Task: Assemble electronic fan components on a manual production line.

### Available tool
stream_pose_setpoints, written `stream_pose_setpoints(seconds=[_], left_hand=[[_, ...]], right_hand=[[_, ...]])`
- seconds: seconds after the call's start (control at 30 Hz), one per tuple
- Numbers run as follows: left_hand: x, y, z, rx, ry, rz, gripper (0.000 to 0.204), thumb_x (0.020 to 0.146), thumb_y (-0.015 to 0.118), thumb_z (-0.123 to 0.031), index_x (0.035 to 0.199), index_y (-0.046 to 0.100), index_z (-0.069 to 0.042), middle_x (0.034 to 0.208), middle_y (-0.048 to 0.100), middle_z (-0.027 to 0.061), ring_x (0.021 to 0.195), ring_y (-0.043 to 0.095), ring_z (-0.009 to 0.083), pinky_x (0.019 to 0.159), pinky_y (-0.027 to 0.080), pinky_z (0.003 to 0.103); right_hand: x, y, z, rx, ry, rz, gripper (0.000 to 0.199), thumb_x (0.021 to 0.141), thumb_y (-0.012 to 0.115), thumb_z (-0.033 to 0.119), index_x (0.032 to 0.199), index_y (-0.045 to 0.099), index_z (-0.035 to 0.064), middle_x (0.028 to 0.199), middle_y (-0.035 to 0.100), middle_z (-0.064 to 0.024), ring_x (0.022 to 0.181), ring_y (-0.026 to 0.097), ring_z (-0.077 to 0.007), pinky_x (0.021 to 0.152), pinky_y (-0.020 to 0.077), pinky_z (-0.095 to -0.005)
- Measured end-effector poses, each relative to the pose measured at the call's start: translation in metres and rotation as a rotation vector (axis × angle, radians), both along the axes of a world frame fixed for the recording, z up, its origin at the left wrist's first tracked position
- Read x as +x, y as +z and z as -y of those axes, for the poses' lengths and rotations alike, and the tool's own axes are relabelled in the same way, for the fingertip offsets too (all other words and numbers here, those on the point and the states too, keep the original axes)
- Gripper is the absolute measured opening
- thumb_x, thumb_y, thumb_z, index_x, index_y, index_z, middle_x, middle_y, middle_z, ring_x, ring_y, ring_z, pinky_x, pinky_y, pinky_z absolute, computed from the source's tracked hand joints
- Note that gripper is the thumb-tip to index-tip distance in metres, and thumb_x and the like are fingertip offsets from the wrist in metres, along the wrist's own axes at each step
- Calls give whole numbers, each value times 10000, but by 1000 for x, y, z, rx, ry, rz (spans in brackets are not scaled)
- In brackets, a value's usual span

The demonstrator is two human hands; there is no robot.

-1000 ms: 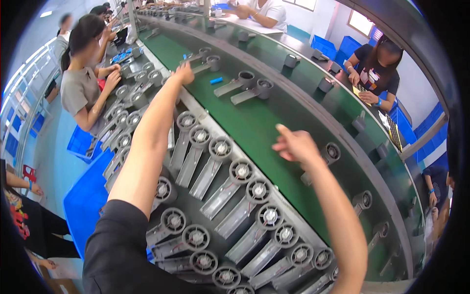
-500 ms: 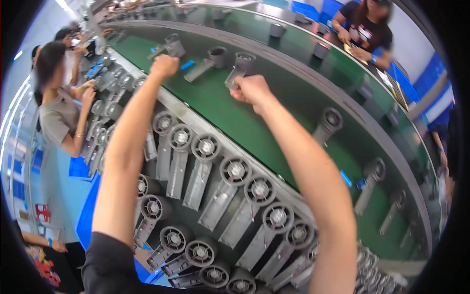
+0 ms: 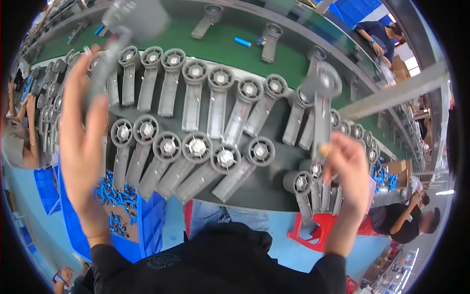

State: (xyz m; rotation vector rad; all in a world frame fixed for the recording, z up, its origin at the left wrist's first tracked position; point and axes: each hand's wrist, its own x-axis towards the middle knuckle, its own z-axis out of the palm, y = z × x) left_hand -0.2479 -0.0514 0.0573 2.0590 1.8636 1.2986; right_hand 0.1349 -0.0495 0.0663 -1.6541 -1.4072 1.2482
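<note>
Grey handheld fan housings, each with a round vented head and a flat handle, stand out here. My left hand (image 3: 81,122) is raised at the left, its fingers around the handle of one fan housing (image 3: 108,61), which is smeared by motion. In my right hand (image 3: 346,159) another fan housing (image 3: 322,110) is gripped low on its handle, head upward, above the table's right part. Below and between my hands lie two rows of similar fan housings (image 3: 192,108), heads toward the belt, with white hubs and thin red wires showing.
The green conveyor belt (image 3: 171,34) beyond carries more housings and a blue cylinder (image 3: 242,42). A blue bin (image 3: 152,220) of small blue cylinders sits at lower left. A red stool (image 3: 311,232) stands below right. Other people work at left and right; a metal post (image 3: 391,90) crosses the right.
My view has swung down toward the table. Both hands have come back from over the belt and spread apart, each with a fan housing lifted in it.
</note>
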Motion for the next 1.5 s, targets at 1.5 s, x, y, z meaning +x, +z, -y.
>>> stream_pose_setpoints(seconds=[1.5], left_hand=[[204,-112,149,-358,-267,162,317,904,569,-25,1216,622,1,930,537,83,699,472,144,624,392,265]], right_hand=[[329,-25,136,420,-459,989,273,771,744,149,1000,698,7,939,652,-102,712,609,-191,691,492,-324]])
